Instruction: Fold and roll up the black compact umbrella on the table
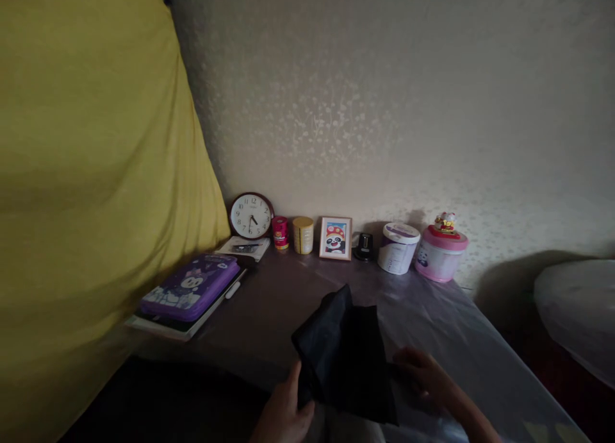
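Black and cloth-like, a folded piece (348,359) stands over the lower centre of the frame, creased down its middle. The left hand (283,411), at the bottom edge left of centre, grips its lower left side, thumb against the material. The right hand (418,369), lower right, is curled with its fingertips at the piece's right edge; whether they pinch it cannot be told in the dimness.

Beneath lies the surface (283,295), dark and faintly glossy. At centre left, a purple case (187,292) with a cartoon figure rests on a flat board (189,332), with a white marker (233,290) along the board's right side. Across the middle of the frame, left to right, stand a round clock (252,213), a red can (280,233), a yellow canister (303,236), a framed panda picture (336,239), a small black object (365,246), a white tub (398,252) and a pink-lidded tub (439,258) topped by a figurine (446,222). Yellow cloth (96,142) fills the upper left; patterned wall (360,109) spans the rest above.
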### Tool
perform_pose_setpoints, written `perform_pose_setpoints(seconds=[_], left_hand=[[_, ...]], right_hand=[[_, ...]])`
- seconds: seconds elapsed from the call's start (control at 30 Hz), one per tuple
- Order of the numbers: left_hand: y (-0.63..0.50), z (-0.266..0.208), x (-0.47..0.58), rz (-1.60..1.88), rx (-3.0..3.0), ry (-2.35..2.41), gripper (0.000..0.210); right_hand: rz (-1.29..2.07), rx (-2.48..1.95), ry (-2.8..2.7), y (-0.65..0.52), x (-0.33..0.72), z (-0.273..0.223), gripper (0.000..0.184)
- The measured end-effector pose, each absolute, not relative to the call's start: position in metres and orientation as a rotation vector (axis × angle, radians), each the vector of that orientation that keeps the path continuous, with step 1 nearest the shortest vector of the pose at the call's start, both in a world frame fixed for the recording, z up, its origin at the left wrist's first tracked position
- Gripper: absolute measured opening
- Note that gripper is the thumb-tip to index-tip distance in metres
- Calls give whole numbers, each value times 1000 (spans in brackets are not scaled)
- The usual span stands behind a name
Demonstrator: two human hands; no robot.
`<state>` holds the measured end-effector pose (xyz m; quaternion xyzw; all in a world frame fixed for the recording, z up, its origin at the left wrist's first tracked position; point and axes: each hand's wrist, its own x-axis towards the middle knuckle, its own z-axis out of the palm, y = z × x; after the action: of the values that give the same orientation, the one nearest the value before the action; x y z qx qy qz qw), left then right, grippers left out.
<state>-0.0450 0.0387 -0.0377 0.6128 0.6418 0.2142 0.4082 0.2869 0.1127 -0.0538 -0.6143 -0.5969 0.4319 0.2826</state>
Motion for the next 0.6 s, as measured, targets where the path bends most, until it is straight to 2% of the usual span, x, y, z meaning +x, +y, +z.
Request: perform_pose_setpoints(seconds=[0.13,0.23,0.3,0.43,0.6], left_hand=[[36,-35,-38,471,1679,1641,74],[35,-31,-35,466,1721,1627,76],[34,-30,-35,457,1738,1630,77],[33,-30,-34,471,1758,1630,80],[33,-27,-34,505,1776,1576,83]], right_hand=[[975,-1712,-1717,111,288,-46,28],[488,-1768,-1741,111,279,-17,29],[279,-1734,-1727,112,266,7,31],[243,-1419,-1932,109,224,44,29],[318,-1208,-2217,108,175,52,38]])
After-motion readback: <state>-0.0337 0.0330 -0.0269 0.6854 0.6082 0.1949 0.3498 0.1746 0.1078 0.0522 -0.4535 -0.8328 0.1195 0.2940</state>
